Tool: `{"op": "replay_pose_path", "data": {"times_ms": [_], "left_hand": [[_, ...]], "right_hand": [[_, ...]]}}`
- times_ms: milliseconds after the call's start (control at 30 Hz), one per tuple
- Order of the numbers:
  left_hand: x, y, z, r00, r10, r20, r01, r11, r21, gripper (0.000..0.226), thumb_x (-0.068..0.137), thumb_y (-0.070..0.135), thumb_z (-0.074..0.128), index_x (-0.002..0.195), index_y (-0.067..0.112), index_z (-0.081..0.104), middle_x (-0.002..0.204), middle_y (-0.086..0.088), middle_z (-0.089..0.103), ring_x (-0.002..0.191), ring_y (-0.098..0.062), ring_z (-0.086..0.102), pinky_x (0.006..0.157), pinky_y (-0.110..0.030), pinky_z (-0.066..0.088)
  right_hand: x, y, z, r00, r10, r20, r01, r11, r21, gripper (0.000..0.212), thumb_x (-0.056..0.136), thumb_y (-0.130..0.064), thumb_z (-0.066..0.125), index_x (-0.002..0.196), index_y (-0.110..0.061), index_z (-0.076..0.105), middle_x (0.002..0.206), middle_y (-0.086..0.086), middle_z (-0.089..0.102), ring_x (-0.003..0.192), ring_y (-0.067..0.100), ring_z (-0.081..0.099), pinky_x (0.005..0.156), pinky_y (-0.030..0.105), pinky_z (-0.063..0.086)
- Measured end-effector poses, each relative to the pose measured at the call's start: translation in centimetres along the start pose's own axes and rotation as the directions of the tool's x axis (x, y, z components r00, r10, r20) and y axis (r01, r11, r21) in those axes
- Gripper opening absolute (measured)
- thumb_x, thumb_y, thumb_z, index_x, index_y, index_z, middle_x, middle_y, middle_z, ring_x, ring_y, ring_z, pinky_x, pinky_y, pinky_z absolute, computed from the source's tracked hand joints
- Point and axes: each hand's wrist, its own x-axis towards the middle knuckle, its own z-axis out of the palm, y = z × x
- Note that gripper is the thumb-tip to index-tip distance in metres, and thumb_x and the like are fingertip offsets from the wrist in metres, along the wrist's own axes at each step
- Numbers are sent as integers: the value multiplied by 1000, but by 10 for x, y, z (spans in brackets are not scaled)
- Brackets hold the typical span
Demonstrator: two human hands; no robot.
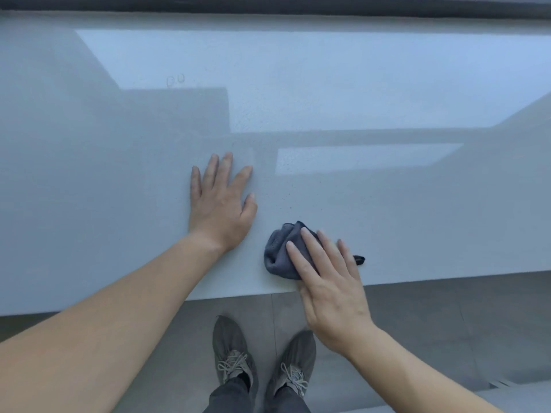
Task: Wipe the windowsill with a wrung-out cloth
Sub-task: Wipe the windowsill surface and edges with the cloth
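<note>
Nearest, at the bottom: two grey laced shoes [262,357] on a grey tiled floor [432,323], toes just short of the ledge. Above them, the front edge of the pale windowsill [119,174], wide and glossy, running the whole width of the view.

Just inside that front edge, right of centre: a dark grey cloth [281,253], bunched into a wad, lying on the sill. Right hand [328,281] flat on top of it, fingers stretched out and pressing down, not clenched; palm overhanging the edge. A small dark loop or tag [359,259] poking out from under the fingers on the right side.

A little farther in and to the left: left hand [220,201] spread flat on bare sill, holding nothing, apart from the cloth; probably bracing.

Farther still: fine dark specks scattered over the surface beside and beyond the left hand, and in the bright window reflections. Two faint ring marks [176,80] in the far left part. At the very back, a dark window frame [268,4].

Judging by this: wiping in hand at the near edge only. No clear wet streaks to mark cleaned ground, so finished area hard to tell. Middle and back strips, with specks and rings, apparently left to do.
</note>
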Motion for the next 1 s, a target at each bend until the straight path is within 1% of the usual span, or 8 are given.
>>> {"op": "replay_pose_path", "data": {"times_ms": [67,267,467,633,667,733,833,1000], "left_hand": [[-1,0,2,1000,-8,-20,8,1000,18,62,90,46,30,149,28,35,165,-4,13,153,-23,2,122,-47,-7],[0,5,0,999,-36,-17,36,999,-5,60,88,45,35,146,30,40,163,-3,20,152,-21,5,122,-46,-5],[10,8,-2,992,-54,-111,56,998,13,49,85,41,42,128,23,56,146,-10,43,140,-31,30,120,-53,11],[30,15,-3,993,-85,-83,84,996,-21,53,87,41,38,136,22,48,157,-10,30,148,-27,20,122,-48,0],[35,17,-2,993,-98,-63,97,995,-30,58,88,43,35,142,24,43,162,-8,22,151,-24,12,122,-46,-4],[42,21,1,991,-126,-46,125,992,-35,64,89,45,31,150,26,34,165,-4,13,152,-20,3,122,-46,-8],[43,22,4,988,-146,-46,146,989,15,65,91,48,26,153,28,27,166,0,8,153,-16,-2,121,-45,-10],[42,23,6,988,-151,-36,153,987,42,65,92,48,24,153,29,26,166,1,6,152,-15,-4,122,-45,-10]], "right_hand": [[1,16,-5,997,-64,32,65,998,-14,62,92,-27,50,152,-27,34,162,2,26,150,28,21,120,53,19],[25,37,-21,992,112,-57,-108,991,76,63,86,-31,58,146,-16,44,155,9,39,145,30,33,120,53,19],[45,62,-19,994,-102,27,102,995,-12,67,89,-29,47,153,-27,32,161,10,28,150,30,23,121,50,16],[129,97,-28,928,361,-91,-359,932,40,66,91,-31,35,155,-26,22,163,8,20,150,28,17,122,44,5],[133,86,-26,939,331,-94,-330,944,29,69,89,-30,36,156,-24,22,163,9,20,150,30,18,122,45,8],[120,64,-21,999,39,-37,-39,999,-3,72,85,-27,41,155,-22,26,162,12,24,149,31,22,122,48,15],[111,78,-26,963,-261,58,261,965,17,69,86,-25,45,153,-25,32,161,7,30,148,27,26,121,44,18],[172,124,-36,968,238,-82,-228,967,116,61,94,-23,46,154,-26,31,163,5,24,149,26,21,122,42,11]]}}
